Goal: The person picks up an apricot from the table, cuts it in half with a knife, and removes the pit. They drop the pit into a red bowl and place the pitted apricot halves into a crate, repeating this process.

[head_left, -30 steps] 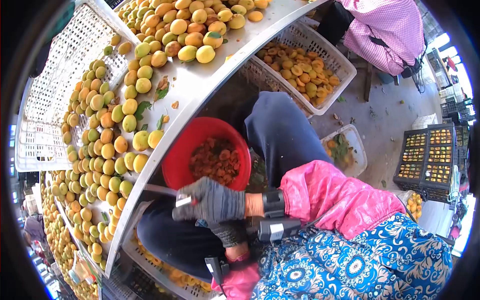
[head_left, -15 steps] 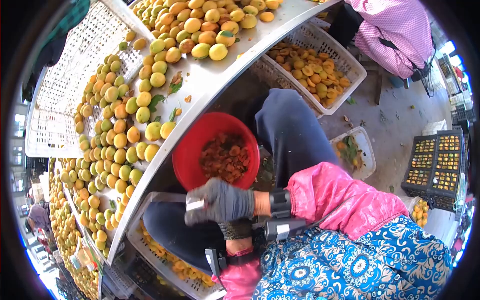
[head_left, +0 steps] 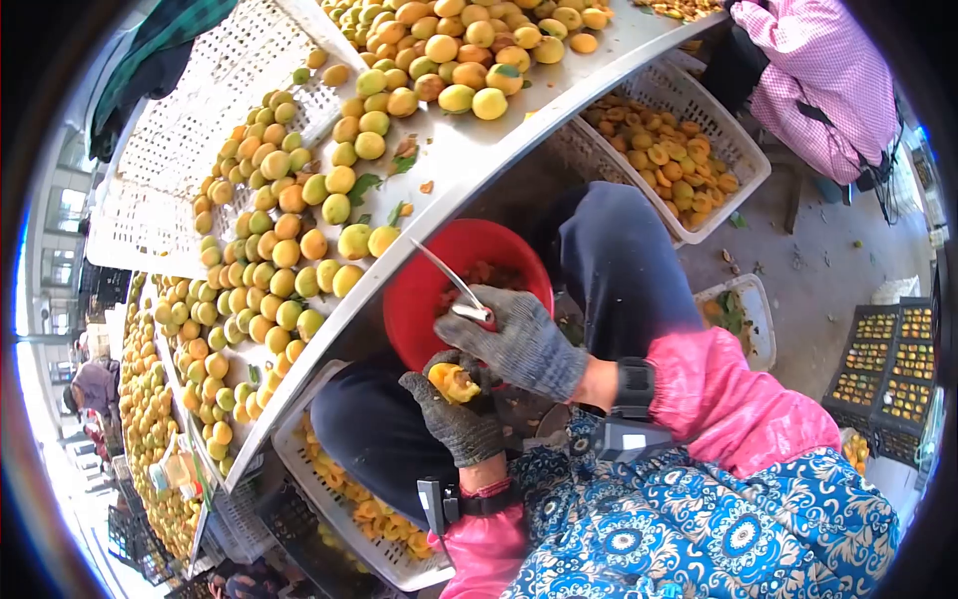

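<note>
My right hand (head_left: pixel 524 341), in a grey knitted glove, is closed around a knife (head_left: pixel 445 268). The blade points up and left, across the rim of a red basin (head_left: pixel 401 304). Below it, my left hand (head_left: pixel 461 427), gloved too, has its fingers wrapped round an apricot (head_left: pixel 452 382) whose cut flesh faces up. Both hands are over my lap, close to the basin's near side. Dark brownish scraps lie inside the basin, partly hidden by my right hand.
A metal table (head_left: pixel 454 165) at the left carries many whole apricots (head_left: pixel 289 250) and a tipped white crate (head_left: pixel 150 225). Crates of apricot halves stand under its edge (head_left: pixel 689 170) and beside my leg (head_left: pixel 399 544). Another person's checked sleeve (head_left: pixel 828 75) is at upper right.
My right hand has lifted up and right, away from my left hand, and the knife has swung to point up. The apricot in my left hand has come into sight. The view has shifted slightly.
</note>
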The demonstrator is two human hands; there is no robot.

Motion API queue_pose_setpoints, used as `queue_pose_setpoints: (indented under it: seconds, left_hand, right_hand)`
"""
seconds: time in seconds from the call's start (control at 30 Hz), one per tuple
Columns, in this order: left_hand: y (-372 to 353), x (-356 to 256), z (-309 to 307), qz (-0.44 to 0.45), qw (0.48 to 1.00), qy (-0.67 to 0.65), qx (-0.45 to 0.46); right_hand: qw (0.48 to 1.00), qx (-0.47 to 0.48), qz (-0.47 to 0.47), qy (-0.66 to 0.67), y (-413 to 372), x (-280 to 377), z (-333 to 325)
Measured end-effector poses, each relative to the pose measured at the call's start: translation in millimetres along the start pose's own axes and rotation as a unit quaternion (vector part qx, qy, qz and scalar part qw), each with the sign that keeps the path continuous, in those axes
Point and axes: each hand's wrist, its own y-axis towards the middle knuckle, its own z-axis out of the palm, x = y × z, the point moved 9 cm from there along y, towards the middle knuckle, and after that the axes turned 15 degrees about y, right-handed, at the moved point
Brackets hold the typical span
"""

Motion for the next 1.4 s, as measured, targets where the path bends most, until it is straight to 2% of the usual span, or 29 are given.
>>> queue_pose_setpoints:
  seconds: [0.03, 0.1, 0.2, 0.23, 0.27, 0.37, 0.43, 0.53, 0.6, 0.67, 0.7, 0.73, 0.77, 0.8, 0.83, 0.87, 0.93, 0.97, 1.0, 1.03, 1.07, 1.13, 1.2, 1.23, 1.27, 1.3, 1.33, 1.37, 1.4]
  left_hand:
    - [0.0, -2.1, 15.4, -0.082, 0.949, -0.302, 0.028]
    - [-1.1, -18.3, 18.7, -0.051, 0.971, -0.231, -0.022]
    - [-8.3, -40.3, 14.7, 0.023, 0.993, -0.052, -0.107]
    - [-12.2, -52.2, 11.0, 0.066, 0.986, 0.054, -0.14]
    - [-13.3, -54.2, 10.5, 0.066, 0.986, 0.054, -0.142]
    - [-7.7, -37.5, 9.9, -0.016, 0.991, -0.077, -0.113]
    - [-0.7, -16.2, 12.6, -0.088, 0.949, -0.296, -0.066]
    - [-3.4, -5.0, 25.5, -0.16, 0.908, -0.387, -0.024]
    - [-2.2, 1.5, 25.9, -0.13, 0.914, -0.384, -0.014]
    - [-5.7, -9.2, 38.1, -0.14, 0.909, -0.393, 0.021]
    - [-10.0, -7.0, 39.8, -0.181, 0.891, -0.415, -0.011]
    - [-9.4, -5.8, 39.3, -0.179, 0.891, -0.416, -0.014]
    - [-6.6, -7.8, 20.1, -0.128, 0.959, -0.244, -0.073]
    - [-5.7, -18.1, 2.7, -0.072, 0.987, -0.062, -0.131]
    - [-4.3, -20.7, 18.4, -0.091, 0.936, -0.337, -0.041]
    - [-8.0, -35.6, 11.8, -0.083, 0.936, -0.338, -0.049]
    - [-16.7, -74.1, 7.6, -0.057, 0.909, -0.412, 0.018]
    - [-18.1, -90.7, -5.3, -0.024, 0.886, -0.46, 0.05]
    - [-25.8, -108.0, -26.9, 0.017, 0.907, -0.421, 0.027]
    - [-32.7, -104.9, -66.8, 0.04, 0.954, -0.279, -0.105]
    - [-47.0, -108.2, -107.0, 0.059, 0.962, -0.127, -0.234]
    - [-59.4, -120.8, -145.6, 0.104, 0.931, -0.303, -0.177]
    - [-76.3, -113.5, -209.8, 0.12, 0.954, -0.141, -0.235]
    - [-92.7, -89.2, -255.3, 0.075, 0.936, 0.038, -0.343]
    - [-111.8, -71.1, -292.8, 0.024, 0.874, 0.214, -0.435]
    - [-118.7, -60.9, -310.9, 0.028, 0.873, 0.214, -0.437]
    - [-119.0, -88.8, -300.4, 0.089, 0.768, 0.477, -0.419]
    - [-112.9, -99.9, -277.2, 0.141, 0.597, 0.7, -0.366]
    - [-108.6, -97.3, -283.0, 0.141, 0.596, 0.7, -0.367]
  right_hand:
    - [1.0, 0.005, -0.002, -0.001, -4.8, -5.4, -3.7]
    - [0.992, 0.033, 0.052, -0.11, -18.1, -40.3, -3.7]
    - [0.991, -0.005, -0.022, -0.129, -25.9, -43.0, 0.8]
    - [0.994, -0.007, 0.003, -0.113, -25.2, -48.9, 0.3]
    - [0.994, -0.006, 0.004, -0.113, -25.8, -47.9, 0.6]
    - [0.995, 0.01, -0.001, -0.1, -23.2, -45.0, 2.1]
    - [0.997, -0.009, -0.083, -0.008, -20.5, -32.2, -1.6]
    - [0.999, 0.012, 0.017, 0.046, -19.7, -45.7, 5.7]
    - [1.0, 0.026, 0.003, 0.018, -23.2, -45.1, 9.3]
    - [0.998, 0.022, -0.039, -0.037, -22.6, -41.4, 10.1]
    - [0.999, 0.01, -0.036, -0.002, -21.4, -40.0, 5.4]
    - [0.999, 0.013, -0.035, -0.001, -19.4, -36.7, 4.0]
    - [0.998, -0.014, -0.005, 0.058, -16.9, -39.1, -3.8]
    - [0.992, -0.039, 0.025, 0.117, -14.7, -40.9, -10.3]
    - [0.993, -0.027, 0.014, 0.118, -12.9, -31.8, -10.6]
    - [0.993, -0.016, 0.014, 0.119, -11.0, -32.6, -10.3]
    - [0.993, -0.044, -0.084, -0.064, -6.3, -22.1, -15.5]
    - [0.998, -0.045, -0.034, 0.005, -6.5, -35.4, -17.4]
    - [0.999, -0.032, -0.035, 0.01, -7.4, -35.3, -15.4]
    - [0.999, -0.032, -0.002, -0.027, -8.7, -37.8, -14.8]
    - [0.997, -0.035, 0.031, -0.065, -10.5, -41.1, -14.6]
    - [0.998, -0.028, 0.022, -0.06, -13.7, -39.9, -9.5]
    - [0.999, -0.008, 0.013, 0.051, -15.7, -39.6, -2.6]
    - [0.996, -0.019, 0.029, 0.088, -15.9, -42.3, -1.7]
    - [0.995, -0.015, 0.029, 0.091, -17.4, -39.6, -0.6]
    - [0.998, -0.013, 0.048, 0.037, -18.5, -38.6, -1.5]
    - [0.997, -0.012, 0.068, -0.017, -18.8, -38.4, -3.7]
    - [0.996, -0.006, 0.072, -0.048, -18.2, -38.3, -4.1]
    - [0.996, -0.005, 0.071, -0.047, -17.4, -40.9, -3.0]
